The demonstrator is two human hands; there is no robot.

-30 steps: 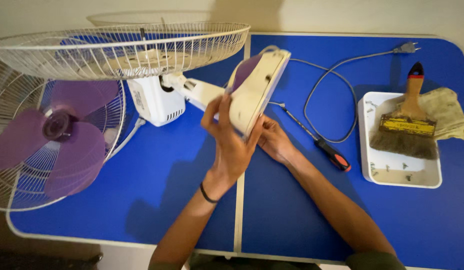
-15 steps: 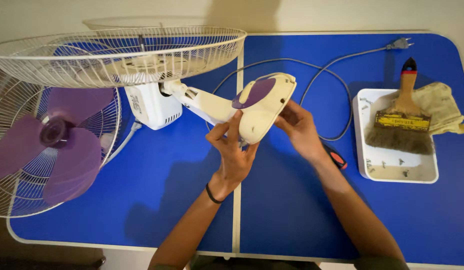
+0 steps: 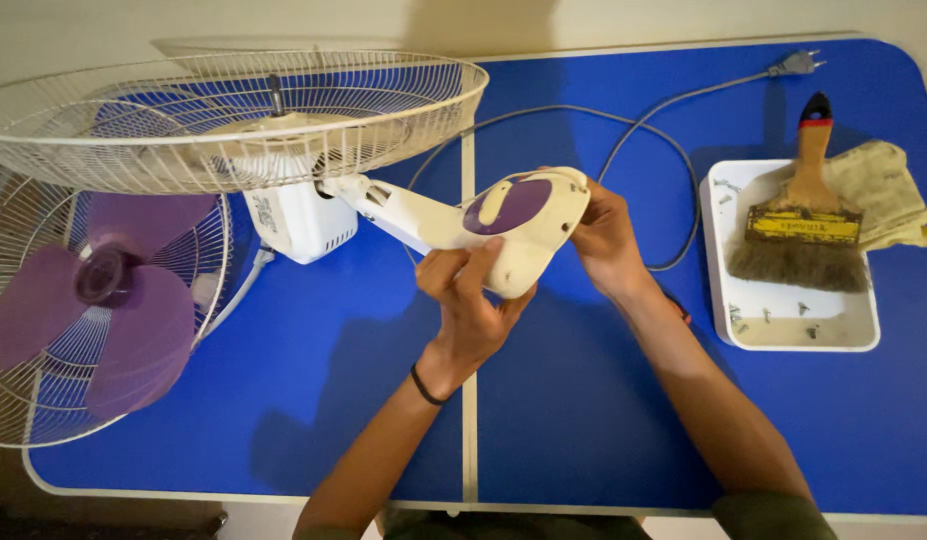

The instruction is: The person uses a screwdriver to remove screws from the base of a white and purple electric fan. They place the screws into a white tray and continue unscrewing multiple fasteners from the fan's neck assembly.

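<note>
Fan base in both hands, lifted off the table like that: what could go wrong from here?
1. The fan base, held by the left hand and right hand, is joined to the motor housing; turning it could tip the loose wire guard.
2. The power cord loops behind the right hand and might snag.
3. Small screws sit in the white tray near the right forearm; a nudge could scatter them.

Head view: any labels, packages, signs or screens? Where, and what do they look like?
Brush band label: yellow strip with dark print across the paintbrush, which lies in the white tray at the right.
Motor housing marking: small dark print on the white box under the cream fan grille, at the left; too small to make out.
No packages, signs or screens.
</note>
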